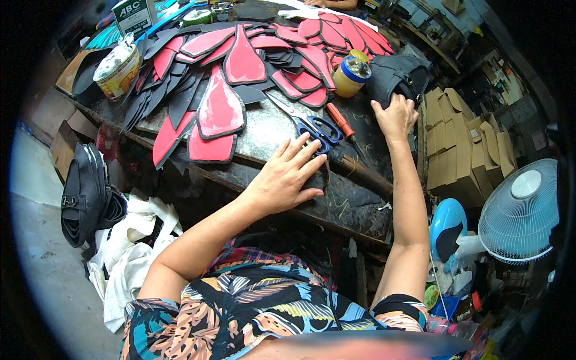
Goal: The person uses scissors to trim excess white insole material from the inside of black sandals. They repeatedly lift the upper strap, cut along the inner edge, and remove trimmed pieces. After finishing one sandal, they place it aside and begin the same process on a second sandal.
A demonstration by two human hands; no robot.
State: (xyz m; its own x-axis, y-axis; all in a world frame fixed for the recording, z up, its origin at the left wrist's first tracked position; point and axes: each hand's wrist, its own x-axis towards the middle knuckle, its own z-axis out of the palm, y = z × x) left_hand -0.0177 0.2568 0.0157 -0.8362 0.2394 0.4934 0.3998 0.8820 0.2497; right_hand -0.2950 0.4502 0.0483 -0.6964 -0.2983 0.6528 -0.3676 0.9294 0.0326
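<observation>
My left hand (288, 176) lies with its fingers stretched and spread at the table's near edge. Its fingertips are over the blue handles of a pair of scissors (306, 125), whose blades point away to the left. At the right end of the table, my right hand (396, 119) has its fingers bent around the near edge of a black shoe upper (396, 73) with a small buckle; some fingertips are hidden. Beside the scissors lies a screwdriver (340, 120) with a red handle. Pink pieces with black borders (245, 57) cover much of the tabletop.
A jar (351, 77) with a blue rim stands near the shoe upper. At the left are a tub (117, 69) and stacked black shoe uppers (84, 195). Cardboard boxes (462, 144) and a fan (519, 210) stand at the right. Another person's hand (315, 3) shows at the far edge.
</observation>
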